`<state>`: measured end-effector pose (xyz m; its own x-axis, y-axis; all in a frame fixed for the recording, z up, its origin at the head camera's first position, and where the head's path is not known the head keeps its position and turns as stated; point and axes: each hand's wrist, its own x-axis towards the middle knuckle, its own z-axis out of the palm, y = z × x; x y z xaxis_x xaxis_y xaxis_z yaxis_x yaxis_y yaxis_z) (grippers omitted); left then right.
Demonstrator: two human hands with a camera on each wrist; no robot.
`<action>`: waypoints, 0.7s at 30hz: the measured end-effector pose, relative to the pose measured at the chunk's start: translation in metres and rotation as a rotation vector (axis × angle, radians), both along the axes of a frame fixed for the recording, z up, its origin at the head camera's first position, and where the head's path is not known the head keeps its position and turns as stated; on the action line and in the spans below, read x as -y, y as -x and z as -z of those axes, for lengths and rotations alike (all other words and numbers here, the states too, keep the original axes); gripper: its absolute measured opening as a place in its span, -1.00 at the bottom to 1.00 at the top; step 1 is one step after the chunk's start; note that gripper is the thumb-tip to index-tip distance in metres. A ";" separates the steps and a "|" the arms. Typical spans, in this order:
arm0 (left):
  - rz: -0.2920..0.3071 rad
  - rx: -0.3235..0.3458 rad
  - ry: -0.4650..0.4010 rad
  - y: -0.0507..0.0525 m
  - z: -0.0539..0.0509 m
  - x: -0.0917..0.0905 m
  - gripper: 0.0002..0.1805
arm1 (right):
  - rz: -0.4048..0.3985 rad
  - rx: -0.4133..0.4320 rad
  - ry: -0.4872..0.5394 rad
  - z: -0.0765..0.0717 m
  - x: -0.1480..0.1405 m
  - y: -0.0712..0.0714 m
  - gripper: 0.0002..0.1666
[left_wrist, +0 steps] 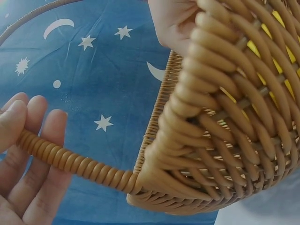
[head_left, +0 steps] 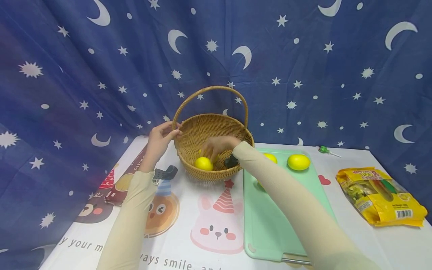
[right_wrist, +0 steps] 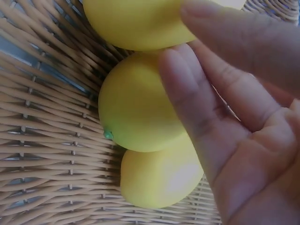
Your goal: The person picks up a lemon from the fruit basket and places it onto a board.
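A woven wicker basket (head_left: 189, 138) with a tall arched handle stands at the back middle, its opening tipped toward me. My left hand (head_left: 162, 137) pinches the lower left end of the basket handle (left_wrist: 79, 161) between thumb and fingers. Inside the basket is my right hand (head_left: 217, 146), with loosely extended fingers at the lemons. Three yellow lemons show in the right wrist view: an upper lemon (right_wrist: 136, 26) partly behind the thumb, a middle lemon (right_wrist: 136, 103) with a green tip beside the fingers, and a lower lemon (right_wrist: 159, 178).
Right of the basket lies a light green cutting board (head_left: 270, 225) carrying a lemon (head_left: 298, 162) and others partly behind my right sleeve. Farther right are a green-wrapped lollipop (head_left: 324, 150) and a yellow food package (head_left: 381, 197). A dark red package (head_left: 125, 183) lies at left, partly behind my left arm.
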<state>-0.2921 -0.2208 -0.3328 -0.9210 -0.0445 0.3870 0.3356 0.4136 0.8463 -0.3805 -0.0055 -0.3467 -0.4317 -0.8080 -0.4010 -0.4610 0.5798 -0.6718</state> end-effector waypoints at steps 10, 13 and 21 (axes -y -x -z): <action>-0.014 0.004 0.017 -0.002 -0.001 -0.001 -0.70 | -0.174 -0.025 0.015 0.004 0.004 -0.001 -0.52; -0.013 0.000 0.017 -0.001 0.000 -0.001 -0.71 | -0.207 -0.033 0.011 0.004 0.005 -0.001 -0.52; -0.005 -0.010 0.011 0.000 0.000 0.000 -0.71 | -0.259 -0.122 -0.067 0.002 0.005 0.000 -0.47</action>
<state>-0.2923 -0.2211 -0.3333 -0.9169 -0.0450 0.3966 0.3418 0.4248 0.8383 -0.3800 -0.0104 -0.3490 -0.2632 -0.8710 -0.4147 -0.6746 0.4735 -0.5664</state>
